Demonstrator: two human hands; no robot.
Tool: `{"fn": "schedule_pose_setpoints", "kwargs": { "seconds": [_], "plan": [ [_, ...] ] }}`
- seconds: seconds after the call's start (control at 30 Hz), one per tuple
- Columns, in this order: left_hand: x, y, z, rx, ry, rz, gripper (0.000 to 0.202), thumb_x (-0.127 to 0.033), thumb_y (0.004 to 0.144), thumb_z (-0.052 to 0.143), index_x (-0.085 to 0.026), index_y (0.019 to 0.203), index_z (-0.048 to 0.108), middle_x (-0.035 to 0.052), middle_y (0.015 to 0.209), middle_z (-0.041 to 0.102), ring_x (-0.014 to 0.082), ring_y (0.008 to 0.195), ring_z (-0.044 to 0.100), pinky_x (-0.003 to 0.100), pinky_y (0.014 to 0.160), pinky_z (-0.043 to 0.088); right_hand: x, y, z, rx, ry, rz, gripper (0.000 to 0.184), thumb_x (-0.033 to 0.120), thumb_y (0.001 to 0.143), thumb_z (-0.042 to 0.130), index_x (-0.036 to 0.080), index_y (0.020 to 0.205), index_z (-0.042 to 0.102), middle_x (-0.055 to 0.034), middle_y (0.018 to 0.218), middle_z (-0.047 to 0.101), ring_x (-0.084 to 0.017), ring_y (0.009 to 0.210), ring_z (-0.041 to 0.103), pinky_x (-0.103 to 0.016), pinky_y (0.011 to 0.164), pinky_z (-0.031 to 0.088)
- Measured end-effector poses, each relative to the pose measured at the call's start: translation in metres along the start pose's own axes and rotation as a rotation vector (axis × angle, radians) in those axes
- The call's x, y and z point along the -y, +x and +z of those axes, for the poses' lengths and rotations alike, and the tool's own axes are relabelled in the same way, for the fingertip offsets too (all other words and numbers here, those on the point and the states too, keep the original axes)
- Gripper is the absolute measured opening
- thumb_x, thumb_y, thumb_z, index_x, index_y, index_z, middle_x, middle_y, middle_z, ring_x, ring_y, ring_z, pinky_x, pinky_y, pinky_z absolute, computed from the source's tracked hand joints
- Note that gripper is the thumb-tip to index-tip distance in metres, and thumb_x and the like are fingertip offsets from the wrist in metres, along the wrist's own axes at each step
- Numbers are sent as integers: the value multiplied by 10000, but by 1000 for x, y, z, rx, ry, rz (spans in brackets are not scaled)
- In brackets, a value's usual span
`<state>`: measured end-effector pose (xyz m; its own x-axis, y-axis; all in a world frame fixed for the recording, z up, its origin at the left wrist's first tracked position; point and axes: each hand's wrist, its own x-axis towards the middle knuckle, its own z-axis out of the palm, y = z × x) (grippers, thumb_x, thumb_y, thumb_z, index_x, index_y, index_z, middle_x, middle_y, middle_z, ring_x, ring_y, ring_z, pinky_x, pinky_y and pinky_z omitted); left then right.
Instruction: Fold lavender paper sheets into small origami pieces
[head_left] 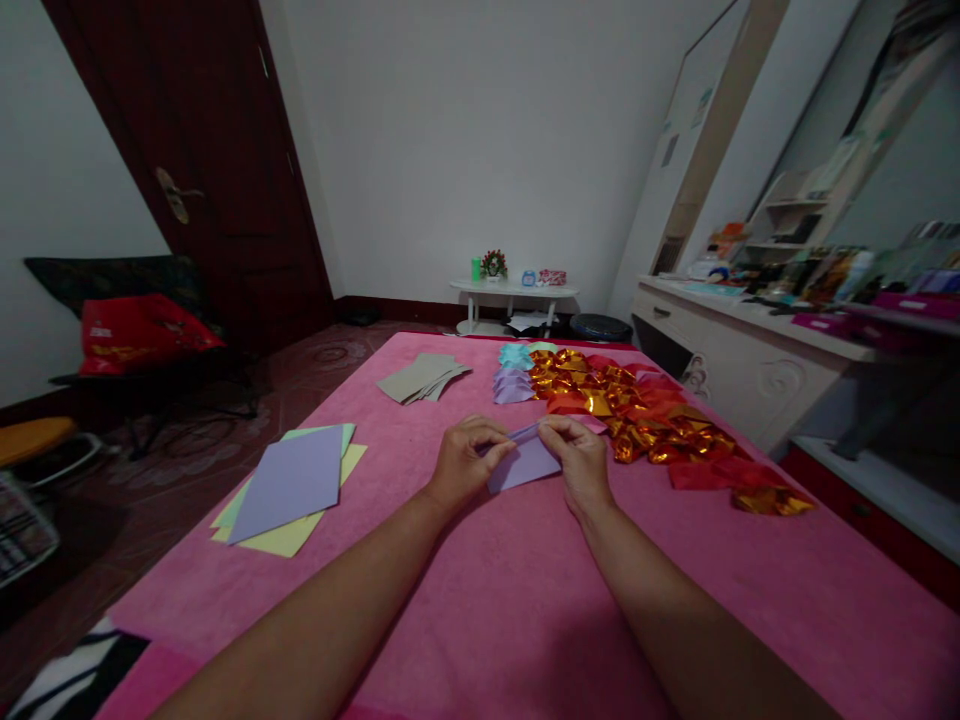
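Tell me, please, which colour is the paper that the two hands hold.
The held paper is light purple; it shows best in the head view.

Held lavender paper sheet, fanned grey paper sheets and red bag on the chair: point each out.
Held lavender paper sheet (526, 464), head view: middle of its face.
Fanned grey paper sheets (418, 378), head view: middle area.
Red bag (142, 338), head view: front side.

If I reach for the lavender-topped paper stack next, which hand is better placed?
Likely the left grip: the paper stack lies left of it, though it's pinching a lavender sheet. The right grip, pinching the same sheet, is farther away.
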<state>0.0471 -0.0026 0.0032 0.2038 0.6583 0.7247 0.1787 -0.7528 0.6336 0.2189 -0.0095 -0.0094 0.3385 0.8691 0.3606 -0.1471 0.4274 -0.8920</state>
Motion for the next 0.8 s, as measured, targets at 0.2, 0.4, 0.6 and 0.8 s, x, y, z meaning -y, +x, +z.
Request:
{"fn": "schedule_pose_setpoints", "kwargs": {
  "seconds": [0.2,0.4,0.6,0.8],
  "plan": [
    [-1,0,0,-2,-16,-30,68,-188,756,691,-175,693,713,46,731,699,151,715,631,281,705,499,0,-1,1,-40,22,68,196,283,581,806,176,725,728,-2,711,667,-120,628,561,-244,587,434],
    [-2,0,0,3,-21,-59,81,-207,759,687,-174,689,712,47,726,697,151,710,632,273,698,500,-3,0,0,-72,54,112,225,282,557,828,168,721,723,-7,690,675,-118,604,571,-238,560,444],
    [-2,0,1,4,-22,-62,85,-203,760,682,-175,686,712,45,724,700,147,706,632,268,706,499,-6,1,-1,-94,71,111,234,276,555,833,162,720,713,-13,691,679,-121,605,585,-243,570,459],
    [0,0,1,8,-51,-150,85,-166,762,653,-170,706,716,47,743,705,151,721,636,256,690,495,-6,5,-3,-157,108,117,223,268,538,829,170,690,700,-14,713,693,-125,627,601,-253,611,472]
  ]
}}
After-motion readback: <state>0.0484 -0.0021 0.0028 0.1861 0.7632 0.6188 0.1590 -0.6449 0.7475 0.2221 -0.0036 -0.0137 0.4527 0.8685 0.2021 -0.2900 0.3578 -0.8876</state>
